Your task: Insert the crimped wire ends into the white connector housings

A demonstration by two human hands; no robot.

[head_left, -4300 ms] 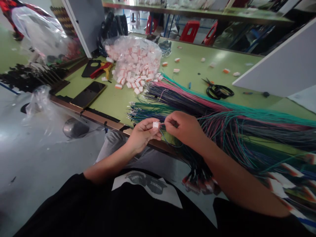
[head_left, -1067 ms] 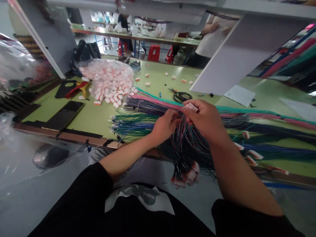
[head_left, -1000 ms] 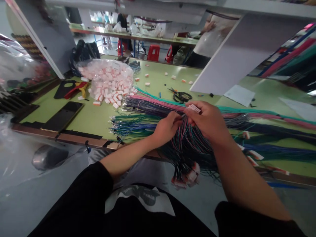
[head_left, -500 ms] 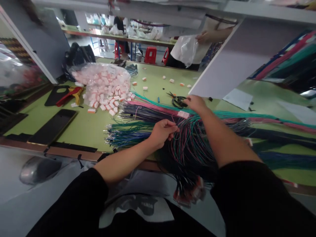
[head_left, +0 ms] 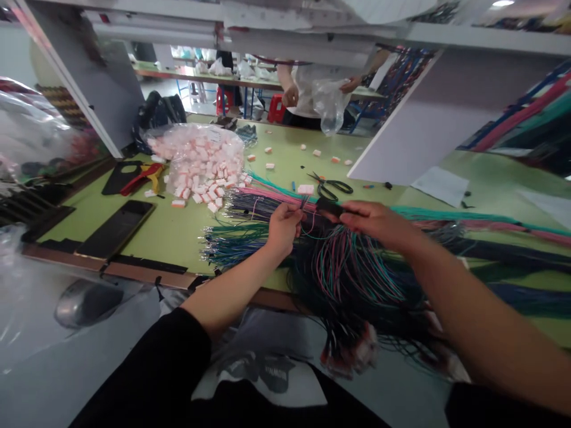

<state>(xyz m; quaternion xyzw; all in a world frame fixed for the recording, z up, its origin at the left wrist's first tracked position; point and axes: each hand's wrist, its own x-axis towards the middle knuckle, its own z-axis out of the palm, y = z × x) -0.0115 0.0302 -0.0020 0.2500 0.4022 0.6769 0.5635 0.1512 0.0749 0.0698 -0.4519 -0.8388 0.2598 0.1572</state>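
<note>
Right hand (head_left: 375, 221) back from the scissors (head_left: 333, 189), pinching a dark piece (head_left: 329, 207), left hand (head_left: 282, 227) pinched on wires (head_left: 304, 202) below white connector (head_left: 306, 189)

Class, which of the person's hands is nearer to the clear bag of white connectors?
Left. The left hand, pinching wires, sits right of the bag, closer to the wearer; the right hand, holding a dark object, is farther right, beyond the left hand.
</note>
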